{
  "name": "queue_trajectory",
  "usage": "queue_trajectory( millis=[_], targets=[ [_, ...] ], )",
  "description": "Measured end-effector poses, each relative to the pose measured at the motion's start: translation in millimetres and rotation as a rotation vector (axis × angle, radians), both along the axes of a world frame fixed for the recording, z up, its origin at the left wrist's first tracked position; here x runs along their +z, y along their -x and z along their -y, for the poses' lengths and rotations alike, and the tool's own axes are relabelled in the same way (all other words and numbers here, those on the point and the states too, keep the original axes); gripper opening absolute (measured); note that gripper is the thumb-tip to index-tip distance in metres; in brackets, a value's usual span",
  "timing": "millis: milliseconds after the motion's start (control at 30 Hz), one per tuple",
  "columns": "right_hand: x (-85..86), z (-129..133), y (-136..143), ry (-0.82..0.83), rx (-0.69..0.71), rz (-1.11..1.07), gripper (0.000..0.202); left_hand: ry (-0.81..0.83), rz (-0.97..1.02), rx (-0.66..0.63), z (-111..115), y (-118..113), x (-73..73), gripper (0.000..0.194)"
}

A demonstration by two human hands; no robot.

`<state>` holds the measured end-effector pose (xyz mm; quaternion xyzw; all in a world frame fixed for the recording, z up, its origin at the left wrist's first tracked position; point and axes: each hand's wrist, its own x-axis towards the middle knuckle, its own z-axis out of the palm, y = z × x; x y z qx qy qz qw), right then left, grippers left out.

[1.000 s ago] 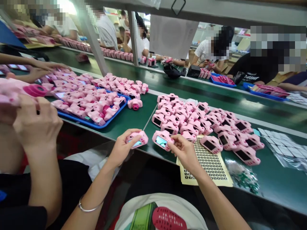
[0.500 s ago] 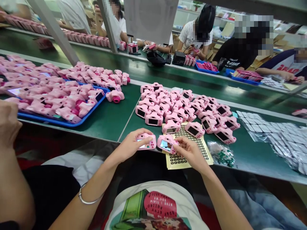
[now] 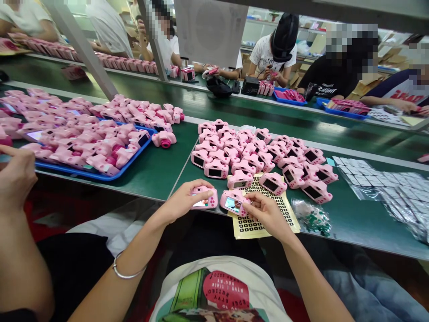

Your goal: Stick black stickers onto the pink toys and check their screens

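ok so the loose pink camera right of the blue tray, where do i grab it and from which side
I'd pinch the loose pink camera by its right end, coming from the right: that end faces bare green table, while the left end sits close to the blue tray. The lens points to the near side, so this grip should keep fingers off it.

Now here's a person wearing a white T-shirt [image 3: 187, 273], and its front is showing off a loud print: a green boxy shape [image 3: 189, 288] is sitting beside a rounded pinkish-red patch [image 3: 226, 286] carrying lettering that's appearing upside down! A thin silver bangle [image 3: 129, 275] is circling one wrist, shining away, with a small knob showing on it. Both hands [image 3: 182, 201] are going bare, and down below, dark bottoms [image 3: 214, 241] are covering the lap.
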<state>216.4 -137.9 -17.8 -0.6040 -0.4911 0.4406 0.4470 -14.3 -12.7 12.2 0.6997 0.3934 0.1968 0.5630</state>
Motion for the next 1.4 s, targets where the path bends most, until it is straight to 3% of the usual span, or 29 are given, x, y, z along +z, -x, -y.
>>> queue_trajectory(
  millis=[533,700,867,1000,1100,1200,1300,1400],
  targets=[
    [-2.4,-4.2,0.0,-0.025,0.013,-0.004,0.030,-0.031,-0.039,-0.009,-4.8,4.7,-0.1,0.038],
    [-3.2,-12.1,8.7,-0.039,0.036,0.041,0.029,0.093,-0.004,0.051,1.0,14.6,7.4,0.038],
    [-16.0,-40.5,37.5,-0.281,0.029,0.370,0.019,0.039,-0.112,0.007,14.9,37.6,18.0,0.059],
    [-24.0,-52.1,51.6,-0.459,-0.015,0.528,0.028,-0.047,-0.135,-0.029,27.1,39.3,7.5,0.066],
    [-23.3,-40.7,38.1,-0.504,-0.111,0.557,0.024,-0.002,-0.099,-0.090,34.6,26.3,-4.2,0.059],
    [-22.0,-23.0,9.0,-0.392,-0.179,0.595,0.009,0.035,-0.053,-0.130,38.6,9.8,-11.6,0.058],
    [-23.7,-14.0,-15.1,-0.183,-0.088,0.623,0.006,0.028,-0.020,-0.133,39.6,-3.5,-16.1,0.061],
    [-24.7,-15.9,-21.3,-0.086,-0.017,0.670,0.006,0.019,-0.016,-0.118,40.3,-11.4,-19.7,0.064]
  ],
)
